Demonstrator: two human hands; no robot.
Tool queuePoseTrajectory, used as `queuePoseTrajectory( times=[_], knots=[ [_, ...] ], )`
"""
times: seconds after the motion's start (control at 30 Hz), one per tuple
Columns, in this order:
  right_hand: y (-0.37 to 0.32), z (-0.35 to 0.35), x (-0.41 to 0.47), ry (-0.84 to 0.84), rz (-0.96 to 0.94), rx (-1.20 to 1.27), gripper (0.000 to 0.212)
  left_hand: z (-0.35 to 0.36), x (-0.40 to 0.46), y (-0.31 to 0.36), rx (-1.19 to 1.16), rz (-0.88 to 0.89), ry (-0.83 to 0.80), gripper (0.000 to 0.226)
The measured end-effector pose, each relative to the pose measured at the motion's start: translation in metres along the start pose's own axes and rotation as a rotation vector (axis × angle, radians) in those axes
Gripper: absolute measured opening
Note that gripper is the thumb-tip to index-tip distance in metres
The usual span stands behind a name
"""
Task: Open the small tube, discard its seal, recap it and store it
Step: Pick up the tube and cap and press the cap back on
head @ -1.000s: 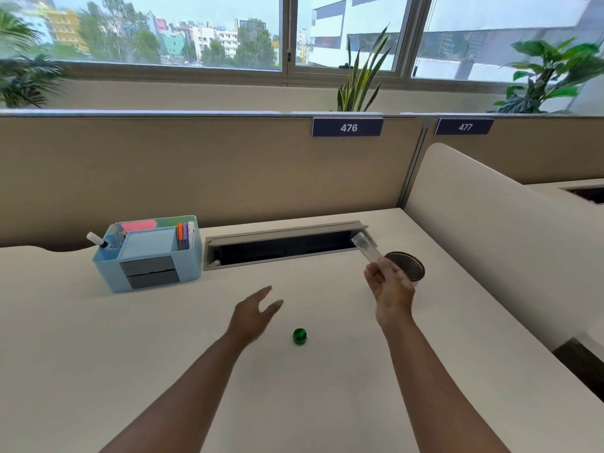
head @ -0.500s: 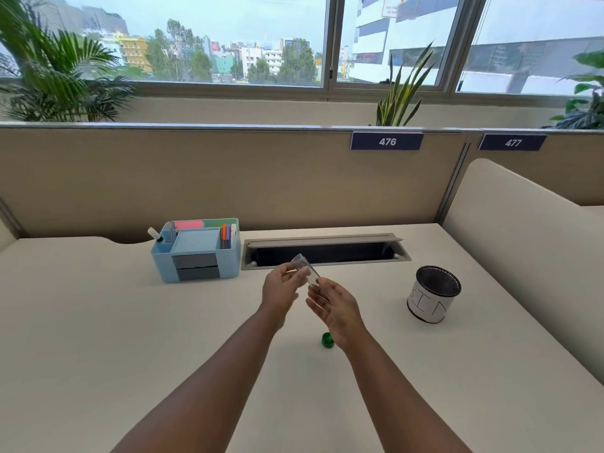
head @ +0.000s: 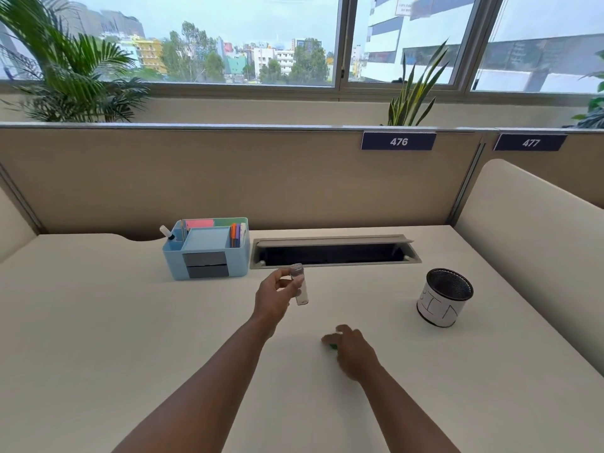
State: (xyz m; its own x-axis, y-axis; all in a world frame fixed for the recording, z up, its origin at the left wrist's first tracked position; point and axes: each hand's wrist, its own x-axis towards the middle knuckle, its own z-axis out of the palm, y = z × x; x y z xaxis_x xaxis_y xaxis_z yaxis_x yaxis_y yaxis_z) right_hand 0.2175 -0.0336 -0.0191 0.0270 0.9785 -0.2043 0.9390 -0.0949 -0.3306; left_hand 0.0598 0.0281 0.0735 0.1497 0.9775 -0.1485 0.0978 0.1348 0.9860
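Observation:
My left hand [head: 274,297] holds a small clear tube [head: 299,284] upright above the desk, its open threaded top up and no cap on it. The green cap [head: 332,346] lies on the desk, mostly hidden under the fingers of my right hand [head: 351,349], which is lowered over it with fingertips closing around it. Only a sliver of green shows. A black mesh bin [head: 444,297] with a white paper label stands to the right. The blue desk organiser [head: 206,251] sits at the back left.
A long cable tray slot [head: 333,253] is open in the desk behind the tube. A beige partition [head: 228,178] runs along the back and a padded divider [head: 529,230] rises on the right. Pens and sticky notes fill the organiser.
The tube passed from my right hand to my left, which now holds it upright. My right hand dropped down onto the green cap on the desk.

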Motion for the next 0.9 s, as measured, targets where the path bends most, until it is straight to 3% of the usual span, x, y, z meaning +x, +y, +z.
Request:
queuePoseTrajectory(
  times=[0.1,0.23,0.4,0.6,0.9],
  knots=[
    [-0.001,0.005,-0.002,0.063,0.025,-0.003,0.039,-0.001,-0.002,-0.005,0.011,0.004,-0.019,0.011],
    [-0.003,-0.003,0.0,0.222,0.064,0.202,0.032,-0.005,-0.002,-0.009,0.041,-0.004,-0.073,0.024],
    [-0.027,-0.046,0.0,0.473,0.135,0.904,0.022,-0.002,-0.003,-0.009,0.072,-0.021,-0.168,0.018],
    [-0.05,-0.095,0.001,0.459,0.044,1.479,0.021,0.003,-0.008,0.0,0.095,-0.071,-0.338,0.013],
    [-0.06,-0.104,-0.005,0.427,-0.017,1.549,0.018,0.006,-0.013,0.014,0.044,-0.004,-0.413,0.012]
  ],
)
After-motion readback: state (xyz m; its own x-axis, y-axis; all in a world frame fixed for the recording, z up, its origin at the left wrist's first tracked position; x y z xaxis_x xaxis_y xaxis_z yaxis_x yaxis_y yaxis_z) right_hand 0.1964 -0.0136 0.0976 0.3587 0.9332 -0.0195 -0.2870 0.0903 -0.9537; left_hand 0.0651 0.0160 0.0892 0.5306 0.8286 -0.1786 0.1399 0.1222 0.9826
